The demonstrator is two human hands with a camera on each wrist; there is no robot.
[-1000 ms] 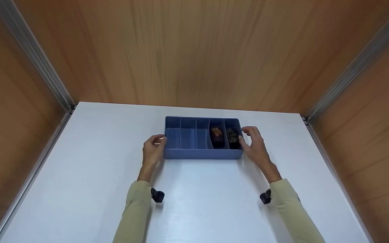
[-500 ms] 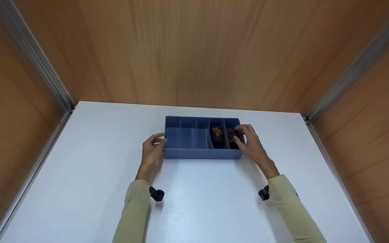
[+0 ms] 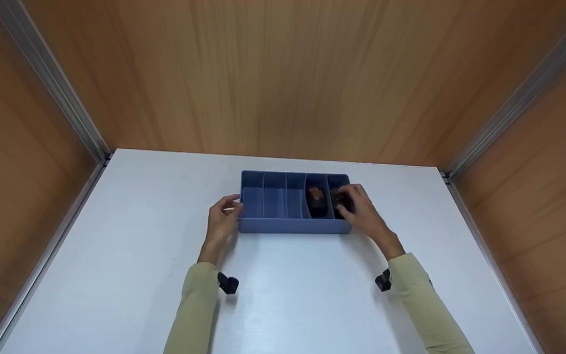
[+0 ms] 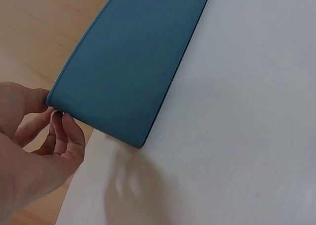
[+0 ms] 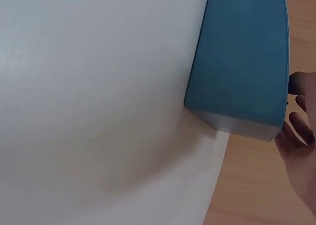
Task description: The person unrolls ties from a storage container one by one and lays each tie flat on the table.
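A blue divided box [image 3: 294, 225] stands on the white table in the head view. My left hand [image 3: 220, 223] holds its left wall, thumb at the rim and other fingers curled outside. In the rightmost compartment lies a dark item with yellowish flecks [image 3: 335, 198]. My right hand [image 3: 365, 212] reaches over the right wall, thumb and fingers around this item and partly hiding it. One compartment to the left lies a dark rounded item with an orange patch [image 3: 317, 200]. The wrist views show the box's outer front wall [image 4: 133, 57], with the right fingertips partly hidden behind it.
The white table [image 3: 283, 295] extends around the box. A wooden panel [image 3: 283, 78] rises behind the table, with more panels at both sides. Metal rails [image 3: 57, 83] run along the corners. Three left compartments of the box show bare blue floors.
My right hand has moved left from the box's right rim into the rightmost compartment, onto the flecked item. My left hand stays at the left wall, and the box has barely moved.
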